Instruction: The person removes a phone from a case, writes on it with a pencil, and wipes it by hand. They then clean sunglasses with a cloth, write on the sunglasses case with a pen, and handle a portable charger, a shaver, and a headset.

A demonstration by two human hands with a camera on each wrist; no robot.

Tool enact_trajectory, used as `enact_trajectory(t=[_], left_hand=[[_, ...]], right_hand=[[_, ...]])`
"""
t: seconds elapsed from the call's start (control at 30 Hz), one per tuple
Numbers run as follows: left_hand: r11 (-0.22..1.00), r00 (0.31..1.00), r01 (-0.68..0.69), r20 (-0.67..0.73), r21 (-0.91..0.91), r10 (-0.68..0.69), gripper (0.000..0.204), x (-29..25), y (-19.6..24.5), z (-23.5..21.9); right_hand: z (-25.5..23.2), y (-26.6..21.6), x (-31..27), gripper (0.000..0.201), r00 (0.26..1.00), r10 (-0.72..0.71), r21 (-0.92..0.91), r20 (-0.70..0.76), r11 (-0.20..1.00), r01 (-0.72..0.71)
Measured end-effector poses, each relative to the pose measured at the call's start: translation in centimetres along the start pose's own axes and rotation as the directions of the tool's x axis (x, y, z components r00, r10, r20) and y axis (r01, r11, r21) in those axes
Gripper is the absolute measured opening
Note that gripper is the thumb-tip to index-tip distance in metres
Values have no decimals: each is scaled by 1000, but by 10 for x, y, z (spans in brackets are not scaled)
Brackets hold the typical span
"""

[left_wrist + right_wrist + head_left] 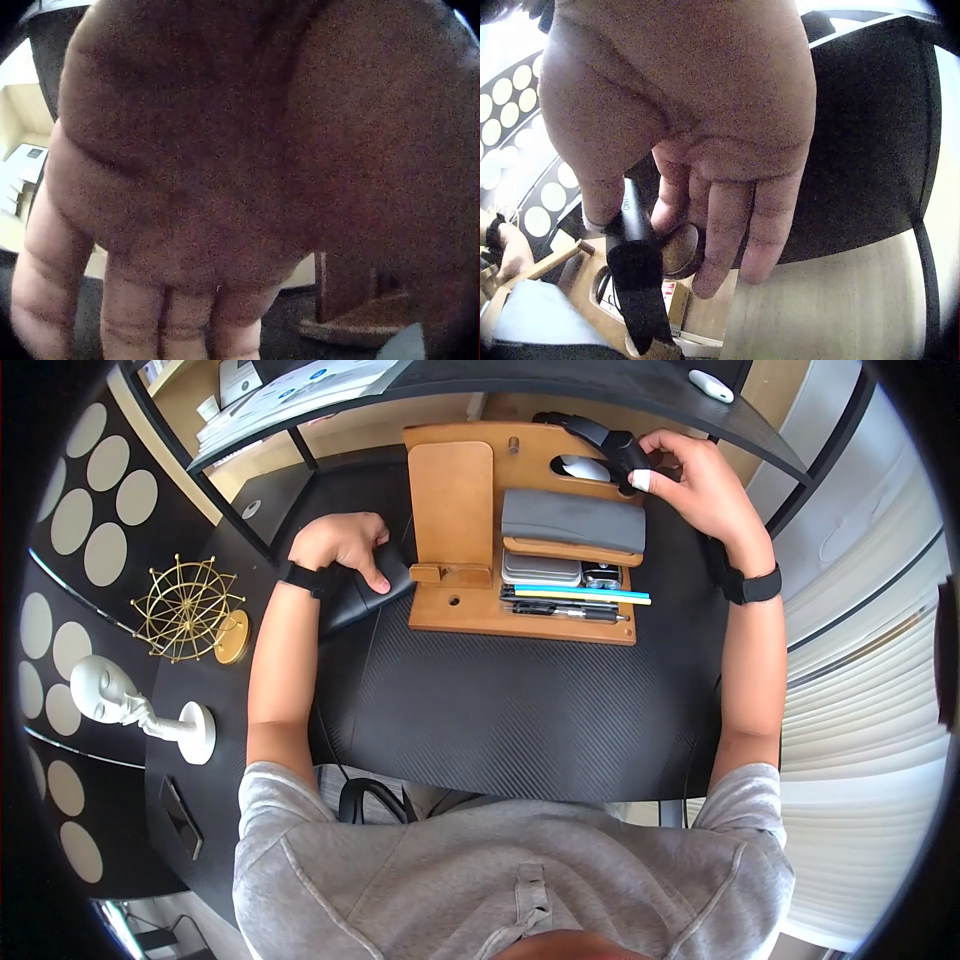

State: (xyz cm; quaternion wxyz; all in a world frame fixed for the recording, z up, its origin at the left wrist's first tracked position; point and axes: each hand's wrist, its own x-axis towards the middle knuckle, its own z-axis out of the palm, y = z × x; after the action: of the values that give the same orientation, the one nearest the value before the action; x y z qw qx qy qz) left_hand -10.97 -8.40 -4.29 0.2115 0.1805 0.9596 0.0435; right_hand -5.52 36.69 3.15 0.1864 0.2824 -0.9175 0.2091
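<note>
A wooden desk organizer stands on the black desk, with a phone-rest panel on its left. At its upper right corner my right hand pinches a black strap, which looks like a watch strap, between thumb and fingers. The right wrist view shows the black strap hanging from the thumb side, close beside a round wooden peg end. To the organizer's left, my left hand rests by a flat black leather-like case, its thumb lying over it. The left wrist view is mostly dark palm, fingers extended.
The organizer bears a grey case, pens and a white mouse. A black shelf overhangs behind. To the left stand a gold wheel ornament, a white head figurine and a phone.
</note>
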Motion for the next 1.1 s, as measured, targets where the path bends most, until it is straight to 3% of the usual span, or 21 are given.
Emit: enact_trajectory(t=[0.1,0.13,0.27,0.3,0.37,0.4,0.43,0.5,0.63,0.77,0.8,0.83,0.9,0.93,0.97,1.03,1.1], left_hand=[[999,998,-37,44,24,35,55,-7,3,-13],[994,997,-76,0,75,76,42,-10,3,-17],[963,949,-260,-202,-66,242,32,-27,-16,-29],[971,939,-238,-257,-5,229,34,-36,-15,-36],[955,904,-266,-377,-134,200,32,-61,-9,-47],[887,906,-318,-385,-336,179,30,-67,-13,-49],[908,869,-315,-469,-277,158,25,-78,-16,-52],[771,813,-479,-545,-420,207,23,-90,-19,-58],[601,629,-698,-736,-390,252,21,-93,-4,-62],[598,461,-742,-879,-305,124,30,-79,28,-57],[607,467,-717,-883,-343,53,30,-75,39,-52],[627,456,-711,-888,-317,68,28,-65,40,-50],[642,543,-677,-833,-359,107,32,-52,44,-46],[728,582,-593,-808,-345,92,35,-49,47,-45],[671,599,-625,-797,-399,84,37,-49,60,-38],[636,563,-677,-817,-370,124,39,-34,60,-27],[801,557,-542,-822,-255,116,43,-35,62,-29]], right_hand=[[3,8,0,27,1000,-25,43,-12,999,26],[3,8,0,27,1000,-21,34,-12,999,22],[5,9,0,34,995,-68,73,-72,995,73],[5,9,-1,34,995,-67,77,-69,994,72],[6,10,0,34,996,-63,90,-63,994,68],[6,11,0,34,996,-66,90,-68,993,72],[7,11,0,33,995,-69,90,-72,993,75],[7,10,0,33,996,-55,89,-66,994,61],[6,10,0,32,998,-36,101,-51,994,41],[7,9,-1,32,996,-47,77,-70,996,52],[7,10,-1,32,996,-50,89,-69,994,56],[8,12,-1,32,996,-55,102,-67,993,62],[7,11,0,33,998,-40,105,-58,993,46],[6,9,0,33,999,-20,97,-51,995,25],[5,8,-1,33,999,0,89,-43,996,4],[5,7,-1,33,999,-15,93,-52,995,20],[7,8,-1,34,997,-31,95,-65,995,37]])
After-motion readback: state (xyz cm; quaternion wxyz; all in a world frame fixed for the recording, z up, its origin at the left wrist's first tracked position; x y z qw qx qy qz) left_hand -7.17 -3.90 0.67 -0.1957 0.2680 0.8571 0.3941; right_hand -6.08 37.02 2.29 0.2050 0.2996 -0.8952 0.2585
